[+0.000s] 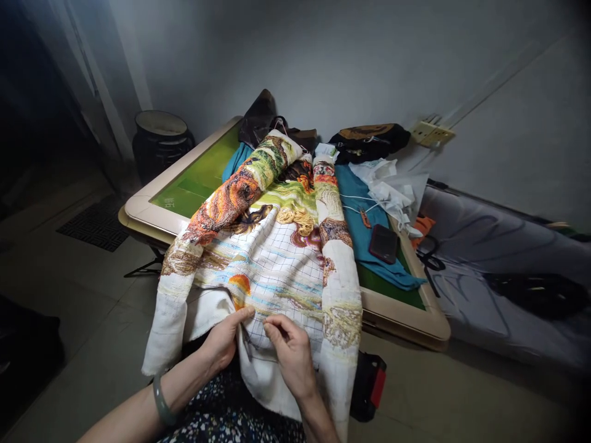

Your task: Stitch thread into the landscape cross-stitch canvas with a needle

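A large embroidered cloth (272, 246) hangs from the worktop (138, 206) down into the person's lap, its near edge gathered under both hands. The left hand (224, 341) pinches a fold of the cloth between thumb and fingers, the thumb lying along the gridded white part. The right hand (290, 351) sits just beside it, fingertips closed together on the cloth; whether they hold a needle is too small to tell. The two hands nearly touch.

The cloth's rolled sides run up to the far end of the worktop, where a dark bag (369, 141) lies. To the right of the cloth a phone (383, 243) rests on a teal cloth (369, 227), near the worktop's right rim, with scissors (431, 261) just past that rim. On the left, green worktop surface and bare floor (83, 295) lie open.
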Action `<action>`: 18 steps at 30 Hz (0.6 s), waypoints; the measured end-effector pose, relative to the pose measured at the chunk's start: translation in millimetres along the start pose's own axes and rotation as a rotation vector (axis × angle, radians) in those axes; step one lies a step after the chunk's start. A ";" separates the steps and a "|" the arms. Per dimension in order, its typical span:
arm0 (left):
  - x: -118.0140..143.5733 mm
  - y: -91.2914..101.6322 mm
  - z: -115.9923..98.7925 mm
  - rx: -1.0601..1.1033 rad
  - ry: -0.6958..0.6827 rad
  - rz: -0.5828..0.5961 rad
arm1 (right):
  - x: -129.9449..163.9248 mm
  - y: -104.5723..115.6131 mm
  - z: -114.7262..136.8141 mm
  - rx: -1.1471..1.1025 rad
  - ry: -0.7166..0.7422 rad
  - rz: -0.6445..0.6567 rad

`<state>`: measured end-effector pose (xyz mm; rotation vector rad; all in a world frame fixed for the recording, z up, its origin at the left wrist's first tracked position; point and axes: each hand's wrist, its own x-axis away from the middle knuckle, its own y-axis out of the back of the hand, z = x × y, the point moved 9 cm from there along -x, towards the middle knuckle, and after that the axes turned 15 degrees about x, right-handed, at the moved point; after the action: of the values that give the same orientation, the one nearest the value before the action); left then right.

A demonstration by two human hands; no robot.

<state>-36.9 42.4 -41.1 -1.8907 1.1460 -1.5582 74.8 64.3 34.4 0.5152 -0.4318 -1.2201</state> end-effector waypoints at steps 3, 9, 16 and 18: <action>2.7 -1.0 -1.1 0.008 0.001 -0.024 | -11.2 -6.2 -3.1 0.045 0.002 -0.053; 1.3 1.2 2.7 0.027 0.021 -0.038 | -9.9 -6.4 -3.4 0.076 0.002 -0.074; 0.5 2.3 4.0 0.040 0.018 -0.034 | -12.5 -6.8 -5.2 0.098 0.001 -0.071; 0.6 1.9 2.3 0.043 -0.001 -0.028 | -13.8 -6.1 -2.5 0.128 0.017 -0.070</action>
<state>-35.3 40.5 -42.9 -1.8878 1.0810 -1.5837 67.6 76.3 28.4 0.6546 -0.4829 -1.2596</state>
